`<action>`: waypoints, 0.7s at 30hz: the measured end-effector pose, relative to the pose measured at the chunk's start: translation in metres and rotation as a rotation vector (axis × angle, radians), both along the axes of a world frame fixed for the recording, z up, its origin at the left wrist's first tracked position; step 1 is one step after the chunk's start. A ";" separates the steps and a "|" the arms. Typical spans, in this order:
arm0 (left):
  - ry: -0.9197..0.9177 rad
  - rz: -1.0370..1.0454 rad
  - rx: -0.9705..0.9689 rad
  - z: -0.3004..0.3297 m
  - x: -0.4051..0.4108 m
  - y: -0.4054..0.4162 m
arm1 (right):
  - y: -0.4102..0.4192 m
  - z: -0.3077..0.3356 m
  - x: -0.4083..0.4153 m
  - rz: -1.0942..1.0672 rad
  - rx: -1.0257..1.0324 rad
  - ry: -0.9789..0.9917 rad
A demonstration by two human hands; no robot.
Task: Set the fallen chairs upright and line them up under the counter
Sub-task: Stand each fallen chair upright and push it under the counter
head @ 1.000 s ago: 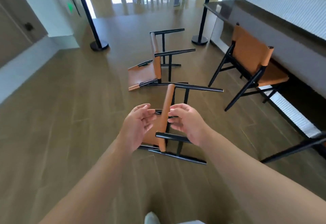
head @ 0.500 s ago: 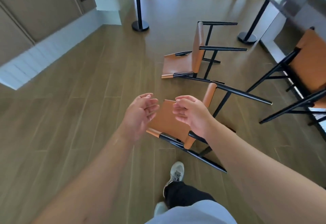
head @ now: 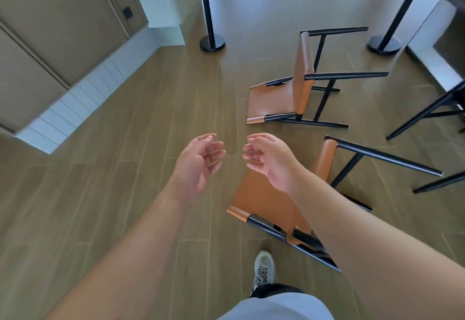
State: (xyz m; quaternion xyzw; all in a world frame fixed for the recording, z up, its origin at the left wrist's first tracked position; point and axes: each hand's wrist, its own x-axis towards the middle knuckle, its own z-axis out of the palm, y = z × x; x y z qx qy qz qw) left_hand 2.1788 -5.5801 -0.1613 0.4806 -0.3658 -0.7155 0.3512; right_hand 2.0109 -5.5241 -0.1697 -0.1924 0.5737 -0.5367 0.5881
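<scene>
Near fallen chair [head: 261, 198] lies under right hand [head: 270, 159] (untouched).

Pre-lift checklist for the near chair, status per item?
1. Left hand free: ok, holds nothing.
2. Right hand free: ok, holds nothing.
3. Hands on near chair: not ok, neither grips it.
4. Near chair on its side, legs toward the right: ok.
5. Far chair apart from it: ok, floor shows between them.
6. Space under the counter: cannot tell, mostly out of frame.
</scene>
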 end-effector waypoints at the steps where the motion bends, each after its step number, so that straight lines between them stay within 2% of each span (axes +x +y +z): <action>1: -0.001 -0.022 -0.012 0.002 -0.010 -0.009 | -0.008 0.001 -0.010 -0.018 0.000 -0.005; 12: 0.007 -0.200 -0.018 0.013 -0.085 -0.083 | -0.062 0.001 -0.073 -0.161 -0.014 -0.002; 21: 0.057 -0.342 0.070 -0.017 -0.111 -0.183 | -0.138 -0.012 -0.078 -0.343 0.022 0.006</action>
